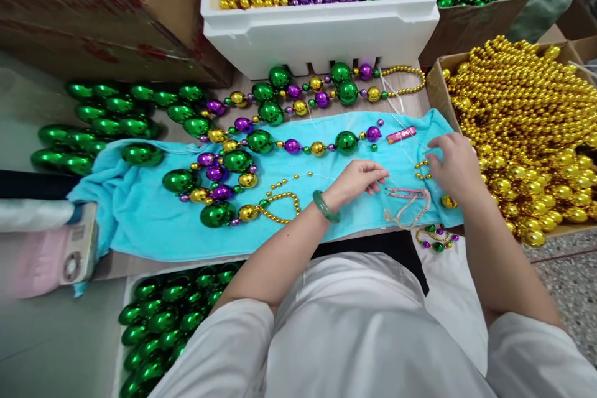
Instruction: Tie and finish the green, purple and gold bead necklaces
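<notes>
Bead strands (pixel 280 137) lie on the towel (pixel 140 211) before me; snips (pixel 405 193) between my hands, bead box (pixel 527 130) right.

A turquoise towel (pixel 140 211) is spread on the table (pixel 405 96) under both hands; beyond them a white foam box (pixel 321 31) is set.

Bright even light, glinting beads, warped blurry edges

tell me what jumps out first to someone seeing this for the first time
Shiny green, purple and gold bead strings sprawl across a turquoise towel in the middle. Behind it a white foam box holds gold, purple and green beads in bands, and a cardboard box of gold bead strands glitters at right. The left hand and right hand work beside small scissors.
</notes>
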### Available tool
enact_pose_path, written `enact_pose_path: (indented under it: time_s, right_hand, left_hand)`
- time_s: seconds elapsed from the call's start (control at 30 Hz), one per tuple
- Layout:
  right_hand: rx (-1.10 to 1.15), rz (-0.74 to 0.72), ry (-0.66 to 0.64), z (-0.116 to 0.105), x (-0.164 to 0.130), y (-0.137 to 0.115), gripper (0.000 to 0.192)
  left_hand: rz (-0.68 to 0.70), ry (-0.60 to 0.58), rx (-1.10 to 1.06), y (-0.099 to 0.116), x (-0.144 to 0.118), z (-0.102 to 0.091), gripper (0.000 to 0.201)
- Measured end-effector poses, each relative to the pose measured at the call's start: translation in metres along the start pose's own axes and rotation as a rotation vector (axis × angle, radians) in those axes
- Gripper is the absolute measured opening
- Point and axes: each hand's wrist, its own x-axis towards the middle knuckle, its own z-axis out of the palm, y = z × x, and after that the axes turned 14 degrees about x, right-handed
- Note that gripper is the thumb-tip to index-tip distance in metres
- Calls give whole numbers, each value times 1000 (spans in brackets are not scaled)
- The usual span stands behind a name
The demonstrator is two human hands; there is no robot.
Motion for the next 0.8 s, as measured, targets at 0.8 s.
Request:
enact_pose_path:
  time_s: [0.8]
  right_hand:
    - [-420,232,-414,11,-40,18,23]
  left_hand:
    - [211,517,539,-18,-9,-6,42]
